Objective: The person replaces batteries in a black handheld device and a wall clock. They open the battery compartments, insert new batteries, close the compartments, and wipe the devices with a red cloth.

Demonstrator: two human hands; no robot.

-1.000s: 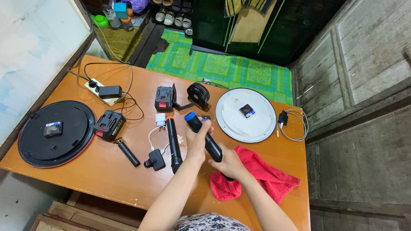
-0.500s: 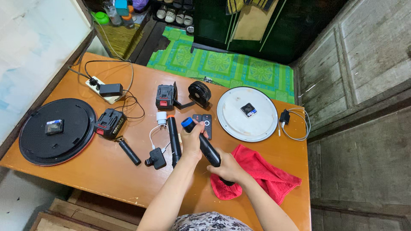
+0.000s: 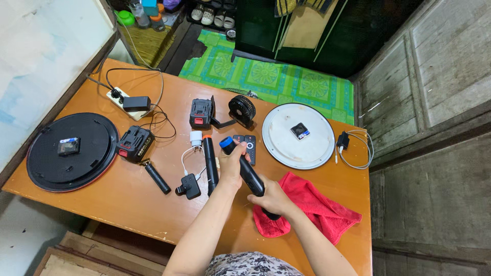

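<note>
From the head camera, both hands are working one black flashlight (image 3: 247,171) with a blue head, which is slanting above the orange table (image 3: 128,204), just in front of the person. The left hand (image 3: 232,166) is wrapping tight around the upper barrel just under the blue end, fingers closed on it. The right hand (image 3: 273,198) is clamping the lower end, and that tail is mostly hiding inside the fist, so its shape is hard to make out. Under the right hand a red cloth (image 3: 312,209) is lying crumpled. Just beside the left hand, a second black flashlight (image 3: 209,164) with an orange ring is lying flat, and two small remotes (image 3: 246,145) are peeking out, partly covered by the blue head. Farther out, a white round clock back (image 3: 299,151) is sitting face down, and a black round clock back (image 3: 82,163) is doing the same at the left. Two black and red battery packs (image 3: 135,144) are resting near a small black fan (image 3: 241,110). The person's forearms are running off the bottom edge.
</note>
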